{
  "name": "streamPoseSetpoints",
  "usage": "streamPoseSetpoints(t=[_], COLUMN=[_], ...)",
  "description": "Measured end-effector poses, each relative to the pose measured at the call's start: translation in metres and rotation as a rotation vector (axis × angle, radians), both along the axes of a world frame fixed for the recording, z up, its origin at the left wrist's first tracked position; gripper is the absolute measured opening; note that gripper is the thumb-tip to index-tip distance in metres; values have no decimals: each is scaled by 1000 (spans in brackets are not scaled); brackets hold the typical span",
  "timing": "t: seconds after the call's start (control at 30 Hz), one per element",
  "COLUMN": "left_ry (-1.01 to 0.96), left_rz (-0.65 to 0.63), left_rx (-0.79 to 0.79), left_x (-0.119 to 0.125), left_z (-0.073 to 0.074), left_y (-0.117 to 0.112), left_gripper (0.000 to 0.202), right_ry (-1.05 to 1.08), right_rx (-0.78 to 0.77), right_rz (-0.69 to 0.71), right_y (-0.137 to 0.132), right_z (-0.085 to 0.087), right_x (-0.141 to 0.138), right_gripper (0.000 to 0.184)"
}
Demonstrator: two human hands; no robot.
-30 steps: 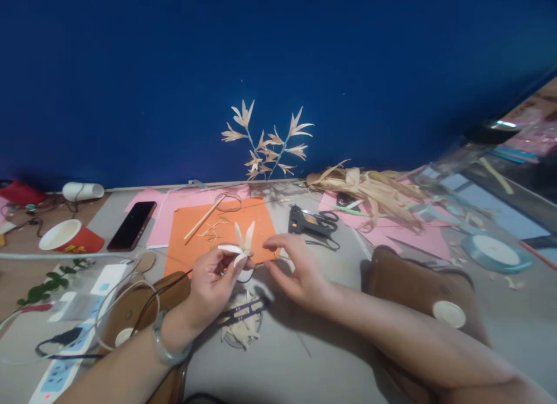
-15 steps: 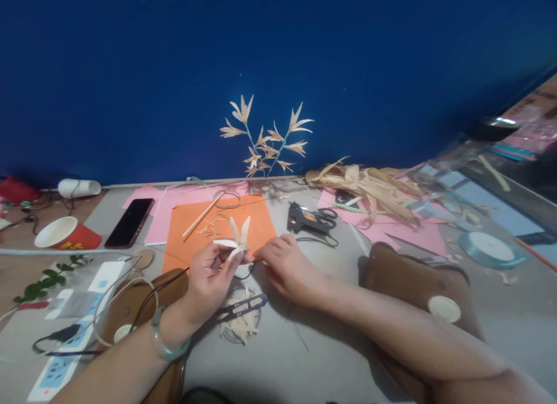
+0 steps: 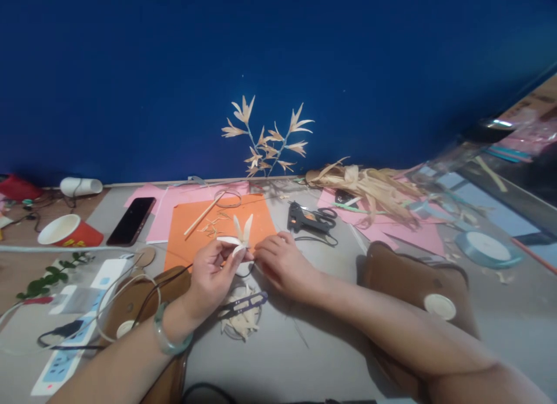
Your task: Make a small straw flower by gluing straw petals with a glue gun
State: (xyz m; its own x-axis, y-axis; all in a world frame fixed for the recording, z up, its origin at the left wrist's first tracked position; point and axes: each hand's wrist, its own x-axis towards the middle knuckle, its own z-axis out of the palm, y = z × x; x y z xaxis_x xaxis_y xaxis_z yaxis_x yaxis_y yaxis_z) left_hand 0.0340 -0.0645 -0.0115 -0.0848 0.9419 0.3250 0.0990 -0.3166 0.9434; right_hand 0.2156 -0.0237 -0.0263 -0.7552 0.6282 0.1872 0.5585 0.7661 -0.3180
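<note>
My left hand (image 3: 212, 276) is closed around the base of a small pale husk flower (image 3: 240, 237) with three pointed petals, held just above the table. My right hand (image 3: 281, 262) is right beside it, fingers curled and pinched at the flower's base; what they hold is too small to make out. Under the hands lie small thread snips (image 3: 243, 304) on a pile of pale husk petals (image 3: 241, 324). An orange paper sheet (image 3: 191, 230) lies just behind the hands.
A black glue gun (image 3: 307, 219), dried corn husks (image 3: 369, 189), pink paper (image 3: 404, 233), a husk-leaf branch (image 3: 265, 143) against the blue wall. On the left are a phone (image 3: 130, 221), a red paper cup (image 3: 69, 231) and a power strip (image 3: 69, 340). Brown bag (image 3: 413, 282) and ribbon spool (image 3: 487, 248) right.
My right hand moved left from an open spread to a closed pinch at the flower's base. The left hand kept its hold on the flower.
</note>
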Motion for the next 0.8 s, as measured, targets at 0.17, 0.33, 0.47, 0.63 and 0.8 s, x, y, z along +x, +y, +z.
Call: streamPoseSetpoints(t=[0.17,0.33,0.47,0.63,0.8], left_ry=[31,133,241,309,328], left_rz=[-6,-68,-111,-161,-176], left_rx=[-5,-9,53,144,215], left_x=[-2,-4,-4,-3,-4], left_z=[-6,-9,-8,-4,-1], left_y=[1,1,-1,-2,-1], left_gripper=[12,9,8,7,8], right_ry=[160,612,735,773,756], right_rx=[-67,-100,-117,-62,-60], right_rz=[44,-126,-95,-63,-28], right_y=[0,-5,-9,-11,-12], right_z=[13,33,38,37,34], right_x=[5,9,8,5,6], right_gripper=[11,9,7,6,5])
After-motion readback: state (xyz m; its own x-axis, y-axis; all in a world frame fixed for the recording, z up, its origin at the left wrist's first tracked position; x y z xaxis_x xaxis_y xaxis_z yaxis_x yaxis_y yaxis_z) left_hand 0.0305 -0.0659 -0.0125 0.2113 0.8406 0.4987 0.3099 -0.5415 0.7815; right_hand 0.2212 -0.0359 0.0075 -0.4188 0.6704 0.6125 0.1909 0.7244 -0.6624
